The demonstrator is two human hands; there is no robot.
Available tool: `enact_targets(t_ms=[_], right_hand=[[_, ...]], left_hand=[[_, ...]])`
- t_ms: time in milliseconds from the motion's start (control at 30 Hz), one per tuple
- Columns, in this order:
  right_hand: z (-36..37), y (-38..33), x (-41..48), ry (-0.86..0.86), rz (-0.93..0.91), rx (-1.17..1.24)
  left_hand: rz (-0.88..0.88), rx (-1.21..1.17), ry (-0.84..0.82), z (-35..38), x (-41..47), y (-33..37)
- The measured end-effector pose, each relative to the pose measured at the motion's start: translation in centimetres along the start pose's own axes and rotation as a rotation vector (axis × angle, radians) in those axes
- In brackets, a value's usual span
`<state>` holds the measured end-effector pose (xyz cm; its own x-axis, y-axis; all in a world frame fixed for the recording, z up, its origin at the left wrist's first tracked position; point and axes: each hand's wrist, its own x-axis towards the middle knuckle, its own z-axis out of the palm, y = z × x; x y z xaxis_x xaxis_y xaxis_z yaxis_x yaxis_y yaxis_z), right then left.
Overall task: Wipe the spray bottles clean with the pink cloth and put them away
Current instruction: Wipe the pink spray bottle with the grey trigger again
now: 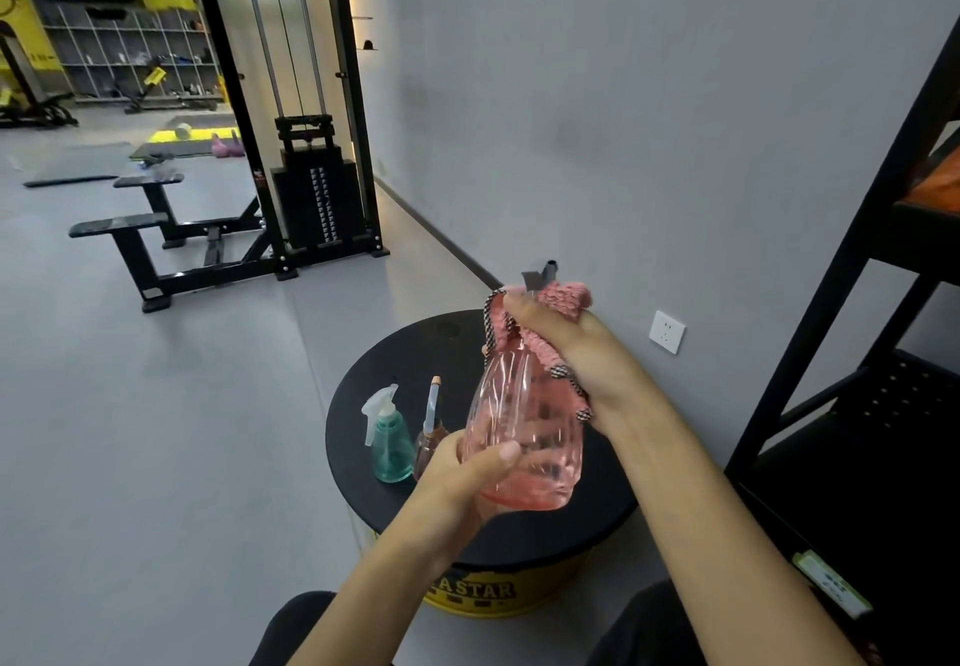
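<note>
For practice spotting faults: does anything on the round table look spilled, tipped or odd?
No spill shows. The teal bottle stands upright. One oddity: the brown bottle beside it shows only a thin tube sticking up, with no trigger head visible.

A clear pink spray bottle (522,436), ribbed and rounded, is held nearly upright in the air above a round black surface (395,369). The left hand (462,478) grips its lower body. The right hand (561,348) holds a pink cloth (540,322) (edged in black-and-white check) bunched round its neck, with the grey sprayer poking out above. On the surface a teal spray bottle (390,442) with a white trigger stands upright. Just beside it is a brown bottle (427,449), partly hidden by the left hand.
</note>
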<state>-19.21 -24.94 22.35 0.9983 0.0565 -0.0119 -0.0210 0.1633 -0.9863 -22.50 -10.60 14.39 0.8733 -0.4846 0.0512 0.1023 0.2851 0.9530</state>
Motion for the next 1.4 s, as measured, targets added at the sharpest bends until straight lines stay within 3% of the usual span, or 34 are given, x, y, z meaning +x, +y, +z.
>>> enact_targets(t_ms=[100, 167, 367, 433, 600, 800, 900, 967, 1200, 1400], right_hand=[[1.1, 0.6, -0.4, 0.208, -0.128, -0.331], [1.2, 0.9, -0.5, 0.251, -0.174, -0.389], [-0.7, 0.9, -0.4, -0.201, 0.018, 0.177], [-0.9, 1.2, -0.5, -0.218, 0.008, 0.196], [-0.7, 0.8, 0.0, -0.015, -0.074, 0.090], [0.8, 0.6, -0.6, 0.185, -0.134, -0.277], [1.6, 1.1, -0.9, 0.305, -0.247, -0.553], [1.9, 1.3, -1.1, 0.321, -0.292, -0.614], [0.4, 0.5, -1.0, -0.056, -0.144, -0.133], [-0.1, 2.7, -2.4, -0.068, -0.161, -0.072]], left_hand=[[0.096, 0.166, 0.131, 0.4, 0.0, -0.5], [0.094, 0.156, 0.144, 0.3, 0.0, -0.7], [-0.029, -0.097, -0.133, -0.8, -0.1, -0.6], [-0.046, -0.113, -0.163, -0.8, -0.1, -0.5], [-0.026, -0.007, -0.026, -1.1, -0.1, -0.1], [0.066, 0.294, 0.041, -0.1, 0.1, 0.3], [0.119, 0.381, 0.101, 0.2, 0.5, -0.4], [0.134, 0.384, 0.144, 0.2, 0.6, -0.6], [0.052, 0.265, 0.064, -0.6, 0.2, -0.4], [0.041, 0.258, 0.115, -0.9, 0.7, -0.6]])
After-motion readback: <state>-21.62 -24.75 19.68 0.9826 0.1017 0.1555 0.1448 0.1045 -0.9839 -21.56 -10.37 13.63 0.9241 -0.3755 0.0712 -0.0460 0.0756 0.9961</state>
